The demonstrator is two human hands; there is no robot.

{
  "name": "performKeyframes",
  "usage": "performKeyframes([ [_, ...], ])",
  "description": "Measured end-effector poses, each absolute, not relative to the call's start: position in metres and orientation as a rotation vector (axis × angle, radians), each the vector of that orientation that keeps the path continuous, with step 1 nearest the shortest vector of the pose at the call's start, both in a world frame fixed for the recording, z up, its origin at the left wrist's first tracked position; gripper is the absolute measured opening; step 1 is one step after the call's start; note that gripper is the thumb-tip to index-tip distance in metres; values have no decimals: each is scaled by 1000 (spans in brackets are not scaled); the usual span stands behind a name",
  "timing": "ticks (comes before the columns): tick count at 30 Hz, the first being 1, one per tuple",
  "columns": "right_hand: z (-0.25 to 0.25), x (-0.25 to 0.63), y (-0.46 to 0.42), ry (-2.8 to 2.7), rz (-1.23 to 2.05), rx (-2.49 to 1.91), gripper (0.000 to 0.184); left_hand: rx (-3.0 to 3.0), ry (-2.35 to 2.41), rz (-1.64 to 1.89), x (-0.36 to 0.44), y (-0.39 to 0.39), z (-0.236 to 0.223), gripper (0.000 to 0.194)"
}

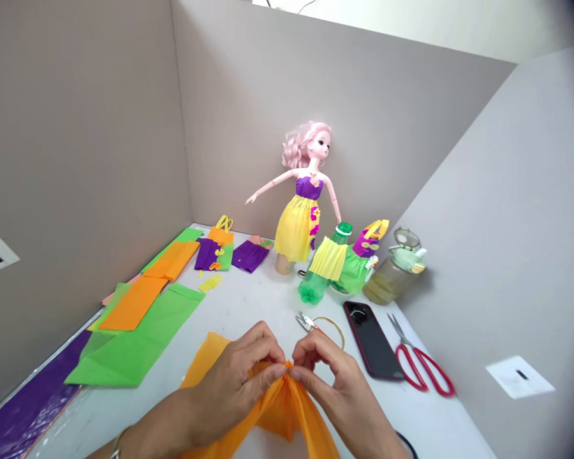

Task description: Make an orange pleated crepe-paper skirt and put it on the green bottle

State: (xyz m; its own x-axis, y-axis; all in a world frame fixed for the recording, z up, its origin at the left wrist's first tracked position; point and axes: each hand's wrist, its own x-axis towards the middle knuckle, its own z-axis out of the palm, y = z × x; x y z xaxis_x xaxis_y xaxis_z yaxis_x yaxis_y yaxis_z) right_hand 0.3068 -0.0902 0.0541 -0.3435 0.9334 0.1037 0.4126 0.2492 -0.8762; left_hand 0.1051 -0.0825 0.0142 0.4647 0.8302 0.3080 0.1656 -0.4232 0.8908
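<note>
Head view: the left hand (234, 389) and right hand (337, 395) meet above the white bench (249, 306), with both forearms angled inward from the near edge. The thumb and fingertips of each hand pinch the gathered top of a translucent orange paper sheet (282, 408), whose folds converge at a narrow neck between the hands and fan downward. For even gathers, keep both pinches adjacent and apply equal tension across the folds. Just beyond the hands lie small steel scissors (306, 323), a thin gold wire ring (332, 328), and a black smartphone (370, 338).
</note>
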Motion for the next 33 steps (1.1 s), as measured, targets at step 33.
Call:
performKeyframes([
  [33,44,312,-80,-1174,1327,-1106,30,2029,1218,1674,89,-86,22,15],
])
